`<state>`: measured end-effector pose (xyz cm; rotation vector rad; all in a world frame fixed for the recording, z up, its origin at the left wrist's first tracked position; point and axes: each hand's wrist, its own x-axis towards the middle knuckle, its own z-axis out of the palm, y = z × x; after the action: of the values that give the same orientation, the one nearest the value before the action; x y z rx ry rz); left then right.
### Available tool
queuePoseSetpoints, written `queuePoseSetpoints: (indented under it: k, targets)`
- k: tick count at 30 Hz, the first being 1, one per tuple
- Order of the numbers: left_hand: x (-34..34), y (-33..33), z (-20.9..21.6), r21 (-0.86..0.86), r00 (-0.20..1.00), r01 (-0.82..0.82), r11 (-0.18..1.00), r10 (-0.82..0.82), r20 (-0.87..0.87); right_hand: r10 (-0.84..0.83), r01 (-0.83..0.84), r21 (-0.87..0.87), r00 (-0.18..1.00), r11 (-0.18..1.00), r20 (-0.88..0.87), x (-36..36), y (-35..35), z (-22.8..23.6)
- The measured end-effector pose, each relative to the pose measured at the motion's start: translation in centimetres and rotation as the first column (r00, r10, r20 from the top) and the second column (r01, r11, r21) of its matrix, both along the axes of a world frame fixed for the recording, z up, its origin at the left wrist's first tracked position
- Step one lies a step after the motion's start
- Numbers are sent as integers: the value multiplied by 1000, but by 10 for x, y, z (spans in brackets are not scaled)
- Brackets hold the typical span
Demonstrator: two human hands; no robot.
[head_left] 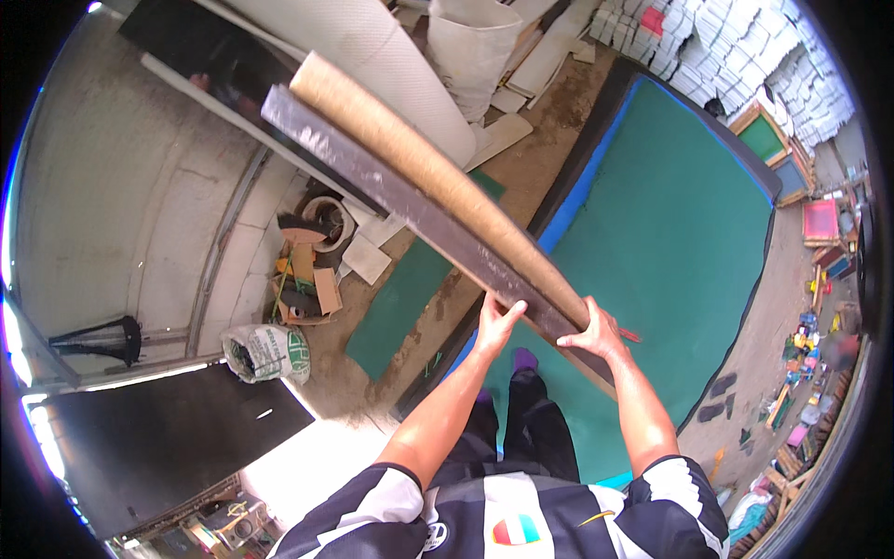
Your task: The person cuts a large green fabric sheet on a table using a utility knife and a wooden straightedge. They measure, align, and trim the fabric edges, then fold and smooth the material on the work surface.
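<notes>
The left hand (pixel 499 323) and right hand (pixel 598 332) grip the beam (pixel 410 203) near one end, above the mat (pixel 661 205); poor leverage could let its far end, beyond the mat's left edge, dip.

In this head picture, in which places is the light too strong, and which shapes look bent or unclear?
Head view throughout: floor patch left of the legs washed out nearly white; the tan-and-dark bar in the left hand and right hand looks slightly bowed, perhaps from the lens; small items along the right rim look squeezed and soft.
</notes>
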<state>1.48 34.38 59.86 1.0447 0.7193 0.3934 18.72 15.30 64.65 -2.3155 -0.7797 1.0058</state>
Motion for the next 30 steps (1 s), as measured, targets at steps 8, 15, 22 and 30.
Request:
queuePoseSetpoints:
  k: [8, 15, 22, 30]
  targets:
    - [15, 60, 98, 53, 954, -7, 999, -9, 300, -3, -71, 308, 972, 949, 233, -10, 112, 114]
    - [17, 153, 224, 189, 915, -232, 954, 148, 375, 48, -205, 578, 960, 790, 275, -12, 221, 235]
    - [26, 236, 357, 372, 845, -370, 851, 143, 515, 103, -249, 798, 967, 549, 231, 2, 327, 334]
    - [24, 348, 422, 535, 708, -651, 538, 175, 684, 233, -329, 891, 936, 313, 264, -1, 464, 387]
